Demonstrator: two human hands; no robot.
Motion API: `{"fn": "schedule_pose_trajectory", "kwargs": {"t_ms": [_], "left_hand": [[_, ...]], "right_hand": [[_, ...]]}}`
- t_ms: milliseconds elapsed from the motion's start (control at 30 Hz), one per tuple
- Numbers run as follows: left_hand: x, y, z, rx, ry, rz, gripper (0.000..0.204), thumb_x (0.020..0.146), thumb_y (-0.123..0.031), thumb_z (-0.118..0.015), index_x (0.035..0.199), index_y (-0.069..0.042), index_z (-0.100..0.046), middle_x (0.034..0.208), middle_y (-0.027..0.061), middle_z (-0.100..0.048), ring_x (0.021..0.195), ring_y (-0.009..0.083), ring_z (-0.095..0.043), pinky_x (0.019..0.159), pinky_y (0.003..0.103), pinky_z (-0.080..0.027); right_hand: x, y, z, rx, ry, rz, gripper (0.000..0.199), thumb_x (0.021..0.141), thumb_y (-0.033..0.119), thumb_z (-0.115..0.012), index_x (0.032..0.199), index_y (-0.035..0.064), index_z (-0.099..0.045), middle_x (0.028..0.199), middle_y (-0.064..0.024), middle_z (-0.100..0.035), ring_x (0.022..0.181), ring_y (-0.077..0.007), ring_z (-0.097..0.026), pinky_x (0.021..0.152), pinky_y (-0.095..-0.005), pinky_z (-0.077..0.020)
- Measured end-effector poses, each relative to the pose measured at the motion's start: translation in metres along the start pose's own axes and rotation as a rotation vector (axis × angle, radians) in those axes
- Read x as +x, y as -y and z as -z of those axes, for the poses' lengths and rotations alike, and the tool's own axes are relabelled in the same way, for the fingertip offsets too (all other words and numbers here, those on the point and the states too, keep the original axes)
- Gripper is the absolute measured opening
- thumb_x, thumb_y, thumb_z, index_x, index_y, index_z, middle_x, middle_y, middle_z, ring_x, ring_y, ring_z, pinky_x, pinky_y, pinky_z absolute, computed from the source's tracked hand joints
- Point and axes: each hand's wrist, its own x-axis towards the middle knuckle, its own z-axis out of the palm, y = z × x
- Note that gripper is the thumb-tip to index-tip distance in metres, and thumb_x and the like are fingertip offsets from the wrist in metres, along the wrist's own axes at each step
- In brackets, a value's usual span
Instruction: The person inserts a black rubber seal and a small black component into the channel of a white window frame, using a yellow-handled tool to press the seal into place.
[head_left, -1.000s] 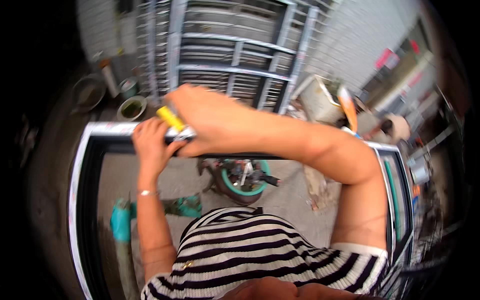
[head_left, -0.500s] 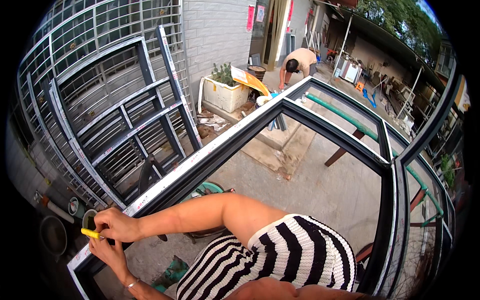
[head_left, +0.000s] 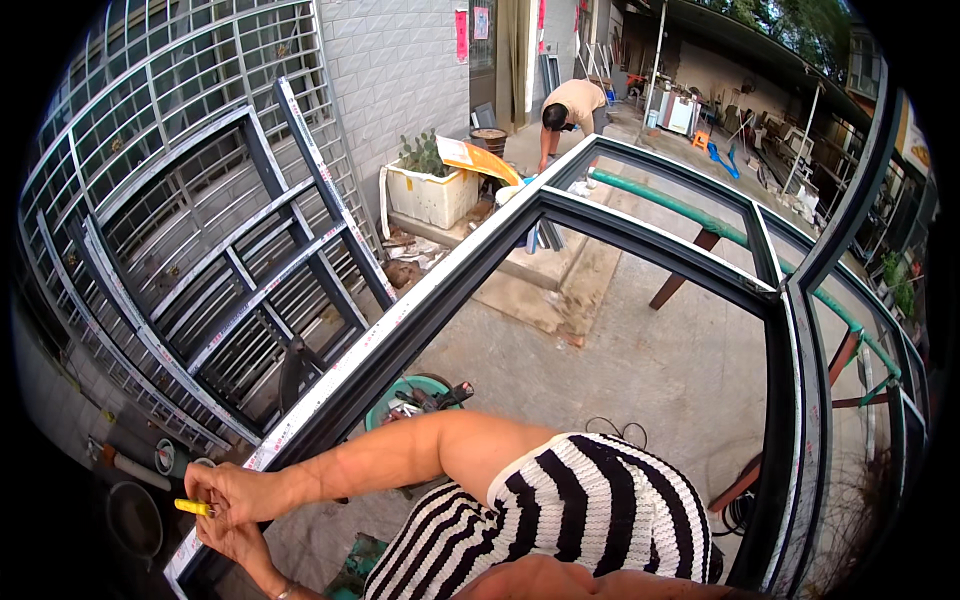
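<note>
A long metal window frame, black with white film along its edges, lies in front of me and reaches away to the right. At its near left corner my right hand is closed round a small tool with a yellow handle; its working end is hidden by the fingers. Just below, my left hand rests against the frame's edge, close under the right one. The right hand covers most of its fingers, so what they hold does not show.
A green basin of tools stands below the frame. Green-and-brown supports hold the frame up. More window frames lean on a metal grille at left. A cactus planter and a crouching person are beyond.
The view has shifted, showing more of the green basin. My right hand has turned slightly round the yellow-handled tool, and my left hand has tucked further beneath it.
</note>
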Motion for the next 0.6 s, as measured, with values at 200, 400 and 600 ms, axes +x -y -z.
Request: {"fn": "schedule_pose_trajectory", "kwargs": {"t_ms": [200, 400, 600], "left_hand": [[0.003, -0.008, 0.027, 0.111, 0.059, 0.056, 0.060, 0.080, -0.034, -0.074, 0.123, 0.003, -0.055, 0.131, 0.0200, -0.052, 0.127, 0.0375, -0.044, 0.106, 0.049, -0.028], [0.008, -0.021, 0.020, 0.099, -0.016, 0.015, 0.061, 0.078, -0.044, -0.072, 0.111, 0.005, -0.058, 0.114, 0.0195, -0.058, 0.119, 0.0384, -0.048, 0.105, 0.049, -0.029], [0.002, -0.010, 0.019, 0.026, 0.014, -0.002, 0.058, 0.083, -0.034, -0.070, 0.122, 0.005, -0.053, 0.125, 0.0200, -0.055, 0.122, 0.0378, -0.046, 0.105, 0.049, -0.029]], "right_hand": [[0.019, -0.021, -0.006, 0.410, 0.181, -0.426, 0.009, 0.091, 0.008, -0.062, 0.094, 0.0009, -0.065, 0.077, -0.0038, -0.064, 0.055, -0.0086, -0.052, 0.048, -0.0233, -0.0415], [0.027, -0.059, 0.003, 0.477, 0.183, -0.353, 0.012, 0.093, 0.006, -0.055, 0.103, 0.0019, -0.060, 0.076, -0.0049, -0.063, 0.045, -0.0075, -0.044, 0.043, -0.0231, -0.0353], [0.003, -0.046, -0.020, 0.287, -0.039, 0.023, 0.034, 0.086, 0.005, -0.066, 0.113, 0.0040, -0.045, 0.079, -0.0038, -0.059, 0.067, -0.0103, -0.054, 0.061, -0.0243, -0.0449]]}}
